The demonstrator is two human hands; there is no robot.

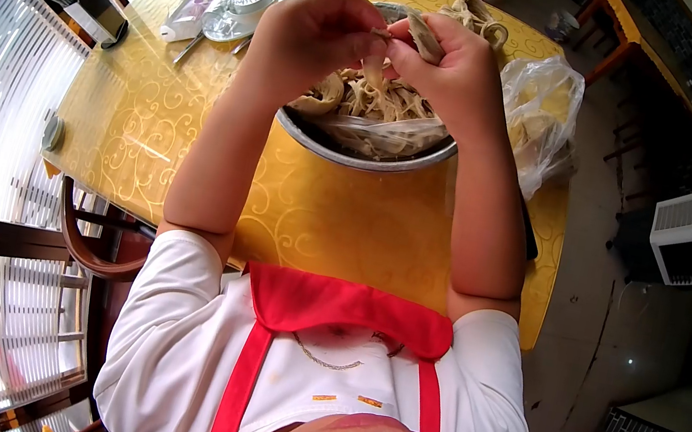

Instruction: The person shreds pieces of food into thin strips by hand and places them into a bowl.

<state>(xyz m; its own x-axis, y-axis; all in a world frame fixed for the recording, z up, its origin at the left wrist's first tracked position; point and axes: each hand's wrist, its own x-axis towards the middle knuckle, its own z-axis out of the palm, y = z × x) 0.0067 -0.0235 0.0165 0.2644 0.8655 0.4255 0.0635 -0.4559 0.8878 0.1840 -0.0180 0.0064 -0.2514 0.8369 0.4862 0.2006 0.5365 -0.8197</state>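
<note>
Pale strips (389, 103) lie heaped in the bowl (347, 159) below both hands. The left hand (323, 32), nearly closed, pinches fingertip to fingertip with the right hand (457, 69), whose curled fingers hold a pale piece (425, 38); close, gentle pinches should give best control.

— What's the bit (382, 34) between the left hand (326, 39) and right hand (457, 71)?
— Too small to tell.
— And the bowl (365, 163) beneath?
— Its far side is mostly hidden by them.
</note>
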